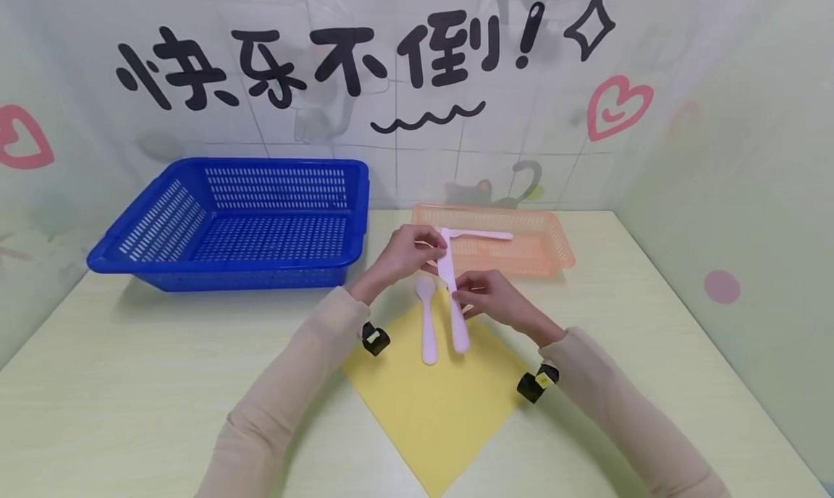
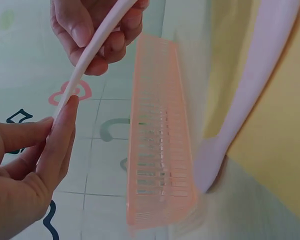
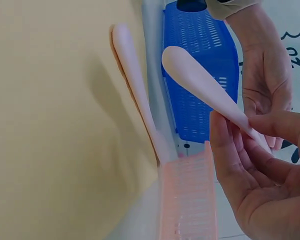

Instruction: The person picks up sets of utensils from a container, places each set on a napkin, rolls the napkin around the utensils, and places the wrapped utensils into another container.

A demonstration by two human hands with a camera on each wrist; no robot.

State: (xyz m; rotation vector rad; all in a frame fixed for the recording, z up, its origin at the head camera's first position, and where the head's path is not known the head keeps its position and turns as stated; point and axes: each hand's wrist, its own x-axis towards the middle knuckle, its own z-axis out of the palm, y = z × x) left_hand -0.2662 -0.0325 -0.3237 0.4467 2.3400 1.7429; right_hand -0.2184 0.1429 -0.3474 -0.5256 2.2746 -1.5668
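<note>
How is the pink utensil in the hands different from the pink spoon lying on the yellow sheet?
The held utensil is off the table, pinched by the left hand and right hand; the spoon lies flat on the yellow sheet, touched by neither hand. The held utensil looks longer than the spoon. Both are pale pink plastic.

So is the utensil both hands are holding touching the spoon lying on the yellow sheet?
Apart. In the right wrist view the held utensil hangs clear of the spoon on the yellow sheet, with blue basket showing between them.
</note>
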